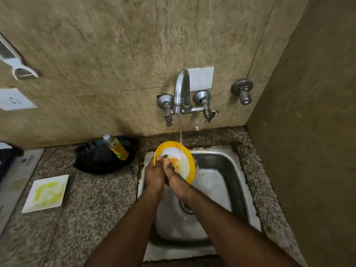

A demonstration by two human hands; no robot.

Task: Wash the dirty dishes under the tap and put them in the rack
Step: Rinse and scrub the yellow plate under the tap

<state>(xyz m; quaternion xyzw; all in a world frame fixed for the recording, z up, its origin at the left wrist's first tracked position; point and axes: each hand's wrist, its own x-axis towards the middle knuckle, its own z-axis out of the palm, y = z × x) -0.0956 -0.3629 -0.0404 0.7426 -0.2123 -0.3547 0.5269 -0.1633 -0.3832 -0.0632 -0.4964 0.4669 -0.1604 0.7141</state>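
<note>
plate: we hold a yellow-rimmed plate with a white centre, tilted, over the upper left part of the sink, centre of the frame; orange and green food residue on its face near our fingers.
left hand: our left hand grips the plate's left rim, fingers curled round the edge.
right hand: our right hand lies on the plate's face, fingers pressed onto the residue; how tightly it is closed we cannot tell. Touches the left hand.
tap: chrome wall tap, upper centre, running; the thin stream lands on the plate's upper rim.
valve: separate wall valve right of the tap.
sink: steel, set in the speckled granite worktop; drain partly hidden between our forearms.
square plate: white square plate with yellow smears, lower left of the frame, on the worktop, well apart from the sink.
black dish: dark round dish on the worktop just left of the sink, against the wall.
bottle: clear bottle of yellow liquid lying tilted in the black dish.
wall: beige tiles; white switch plate behind the tap, white socket at far left.
</note>
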